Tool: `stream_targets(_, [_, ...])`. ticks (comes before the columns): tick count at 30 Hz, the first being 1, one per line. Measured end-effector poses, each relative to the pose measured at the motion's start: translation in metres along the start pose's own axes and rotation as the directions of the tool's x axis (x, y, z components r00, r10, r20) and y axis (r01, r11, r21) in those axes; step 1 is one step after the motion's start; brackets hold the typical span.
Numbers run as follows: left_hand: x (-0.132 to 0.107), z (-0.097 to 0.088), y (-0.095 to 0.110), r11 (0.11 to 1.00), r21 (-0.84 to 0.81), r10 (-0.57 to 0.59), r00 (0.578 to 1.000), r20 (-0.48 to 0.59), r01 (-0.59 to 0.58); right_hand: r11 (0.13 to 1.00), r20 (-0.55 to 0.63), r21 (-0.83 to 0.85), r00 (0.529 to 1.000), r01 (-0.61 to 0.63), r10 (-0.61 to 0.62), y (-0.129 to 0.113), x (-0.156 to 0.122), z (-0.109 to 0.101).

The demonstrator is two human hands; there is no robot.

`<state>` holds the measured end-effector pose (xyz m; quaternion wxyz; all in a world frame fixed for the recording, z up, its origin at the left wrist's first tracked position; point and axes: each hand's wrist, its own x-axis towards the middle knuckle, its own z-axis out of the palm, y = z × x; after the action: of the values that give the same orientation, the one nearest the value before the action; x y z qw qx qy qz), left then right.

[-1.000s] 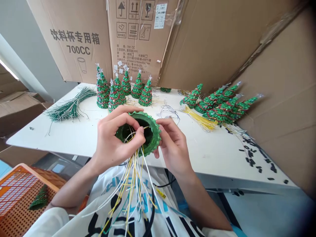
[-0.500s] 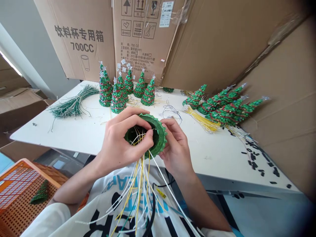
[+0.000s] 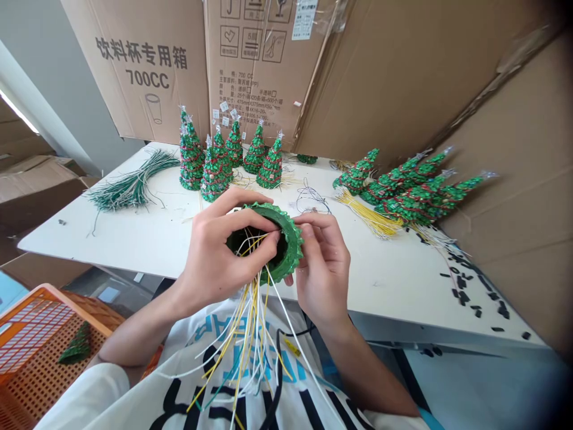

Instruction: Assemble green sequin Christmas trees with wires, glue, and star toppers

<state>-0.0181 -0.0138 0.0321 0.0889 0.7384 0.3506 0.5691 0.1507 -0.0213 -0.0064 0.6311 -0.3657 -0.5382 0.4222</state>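
Note:
A small green Christmas tree is held with its hollow base facing me. My left hand is closed round its left side, thumb and forefinger pinched together inside the opening near the right inner wall. Whatever fine thing sits between those fingertips is hard to make out. Against the outer right edge of the tree, my right hand has its thumb and forefinger pressed together at the leafy rim. White and yellow wires, with a few green ones, spill out of the base and hang down over my shirt.
Several decorated trees stand at the back of the white table; more trees lie on the right. Bundles of green wires and yellow wires, black tube pieces, cardboard boxes and an orange basket surround me.
The right hand's fingers have shifted slightly up and right along the tree's outer rim, thumb now against the forefinger. The left hand still pinches inside the base, and the hanging wires have swung slightly left.

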Motion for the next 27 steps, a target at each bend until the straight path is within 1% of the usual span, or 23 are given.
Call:
stream_targets(2, [-0.002,0.002,-0.001,0.999,0.028,0.027,0.999,-0.028,-0.026,0.984,-0.02,-0.135,0.993,0.115,-0.119,-0.001,-0.006,0.001])
stream_targets(5, [-0.005,0.004,-0.002,0.99,0.09,0.114,0.992,-0.058,-0.108,0.9,-0.007,-0.35,0.96,0.261,-0.281,-0.002,-0.014,0.005])
stream_targets(7, [-0.007,0.006,-0.002,0.975,0.122,0.194,0.979,-0.066,-0.185,0.858,-0.022,-0.41,0.937,0.309,-0.348,0.001,-0.017,0.007])
stream_targets(9, [-0.008,0.008,-0.001,0.956,0.145,0.268,0.961,-0.072,-0.256,0.83,-0.054,-0.424,0.904,0.363,-0.424,0.006,-0.018,0.009])
stream_targets(11, [-0.009,0.009,0.001,0.945,0.165,0.298,0.952,-0.073,-0.283,0.801,-0.082,-0.446,0.874,0.398,-0.48,0.012,-0.017,0.01])
stream_targets(13, [-0.01,0.01,0.003,0.944,0.185,0.287,0.956,-0.055,-0.273,0.793,-0.108,-0.474,0.869,0.383,-0.483,0.017,-0.014,0.01])
stream_targets(16, [-0.012,0.012,0.006,0.952,0.215,0.226,0.974,-0.018,-0.217,0.815,-0.131,-0.489,0.898,0.309,-0.42,0.023,-0.011,0.008])
stream_targets(19, [-0.012,0.013,0.006,0.954,0.262,0.153,0.988,-0.006,-0.146,0.845,-0.133,-0.472,0.928,0.251,-0.349,0.026,-0.009,0.006])
stream_targets(22, [-0.013,0.015,0.005,0.956,0.277,0.097,0.995,0.01,-0.096,0.87,-0.144,-0.444,0.941,0.215,-0.306,0.029,-0.007,0.007])
stream_targets(24, [-0.013,0.016,0.004,0.957,0.275,0.094,0.996,0.011,-0.093,0.875,-0.153,-0.433,0.939,0.218,-0.309,0.03,-0.007,0.008])
stream_targets(27, [-0.014,0.017,0.004,0.949,0.294,0.12,0.993,-0.009,-0.112,0.875,-0.153,-0.429,0.936,0.226,-0.317,0.031,-0.007,0.008])
